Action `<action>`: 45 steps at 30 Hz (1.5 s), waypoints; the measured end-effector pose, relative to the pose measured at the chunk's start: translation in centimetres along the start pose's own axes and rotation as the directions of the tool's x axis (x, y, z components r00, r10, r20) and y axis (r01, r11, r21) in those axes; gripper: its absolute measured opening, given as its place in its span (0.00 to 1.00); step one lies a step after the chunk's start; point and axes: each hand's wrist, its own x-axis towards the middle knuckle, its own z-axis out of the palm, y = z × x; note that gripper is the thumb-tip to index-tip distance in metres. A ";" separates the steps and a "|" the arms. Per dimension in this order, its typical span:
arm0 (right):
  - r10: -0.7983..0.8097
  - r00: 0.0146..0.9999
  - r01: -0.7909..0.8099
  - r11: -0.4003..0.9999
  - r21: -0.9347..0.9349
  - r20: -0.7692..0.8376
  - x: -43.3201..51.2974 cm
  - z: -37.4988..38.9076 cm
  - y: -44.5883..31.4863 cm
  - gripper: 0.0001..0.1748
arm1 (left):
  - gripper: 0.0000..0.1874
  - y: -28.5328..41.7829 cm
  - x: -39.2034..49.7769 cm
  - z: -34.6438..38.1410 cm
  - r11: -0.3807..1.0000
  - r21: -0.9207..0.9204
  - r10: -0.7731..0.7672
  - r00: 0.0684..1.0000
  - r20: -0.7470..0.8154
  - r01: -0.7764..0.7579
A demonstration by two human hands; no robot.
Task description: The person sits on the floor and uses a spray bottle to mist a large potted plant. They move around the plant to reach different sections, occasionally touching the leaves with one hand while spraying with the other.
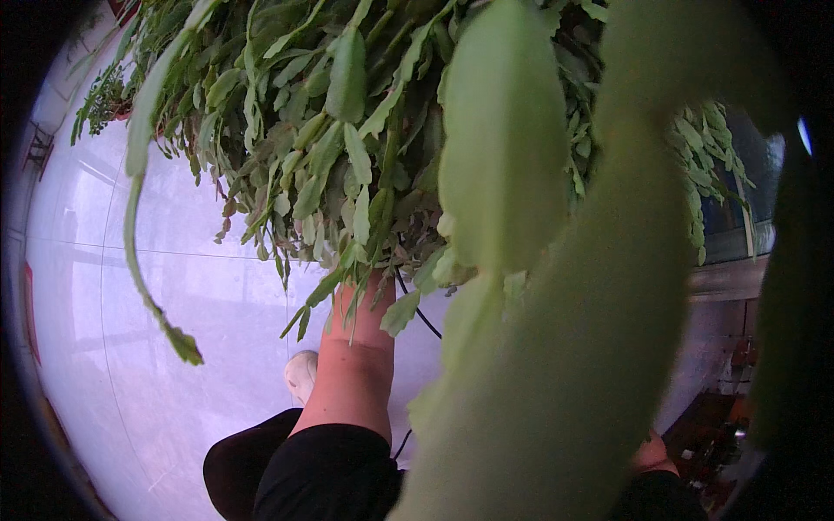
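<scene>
A large, dense Christmas cactus (313, 150) with flat, jointed green stems hangs over the upper middle of the view. My left forearm (355, 378), bare below a black sleeve (326, 478), reaches up beneath the drooping stems. Foliage covers the left hand, so its grip is hidden. Very close to the camera, blurred stem segments (554, 365) block much of the right half. Past their lower right edge shows a small patch of my right arm (653, 454) above a black sleeve. The right hand itself is out of sight. One long stem (133, 228) dangles separately on the left.
Glossy pale floor tiles (176, 312) lie below. A light shoe (301, 376) shows beside the left forearm. A black cable (420, 314) runs behind it. Another potted plant (107, 104) stands at upper left. Dark, cluttered items (717, 423) sit at lower right, under a ledge (726, 280).
</scene>
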 end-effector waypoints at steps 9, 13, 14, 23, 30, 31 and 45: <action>-0.009 0.999 0.010 0.999 0.040 -0.040 -0.6 -0.1 -0.6 0.49 | 0.11 1.3 0.7 -0.1 0.991 -0.133 0.020 0.995 0.102 -0.006; -0.002 0.997 0.004 0.999 0.032 -0.080 -0.6 0.1 -1.1 0.44 | 0.11 2.2 -0.7 -1.9 0.965 -0.253 -0.011 0.979 0.206 0.064; -0.021 0.995 0.026 0.998 0.062 -0.093 -0.6 0.3 -1.1 0.43 | 0.11 2.2 -1.9 -2.5 0.965 -0.251 -0.019 0.972 0.232 0.078; -0.154 0.956 0.186 0.976 0.112 -0.248 -2.9 -1.4 0.5 0.37 | 0.08 -0.2 -20.8 -3.3 0.973 0.140 -0.222 0.910 0.350 0.184; -0.132 0.909 0.178 0.981 0.081 -0.395 -4.2 -3.1 -0.1 0.30 | 0.24 3.4 -29.0 1.3 0.959 0.225 -0.266 0.813 0.519 0.171; -0.109 0.907 0.165 0.981 0.106 -0.406 -4.6 -3.2 -0.2 0.30 | 0.27 3.9 -30.0 2.1 0.962 0.218 -0.259 0.792 0.552 0.163; -0.091 0.907 0.193 0.957 0.215 -0.410 -8.6 4.1 0.3 0.37 | 0.30 8.5 -42.5 9.4 0.993 0.102 -0.089 0.904 0.417 0.051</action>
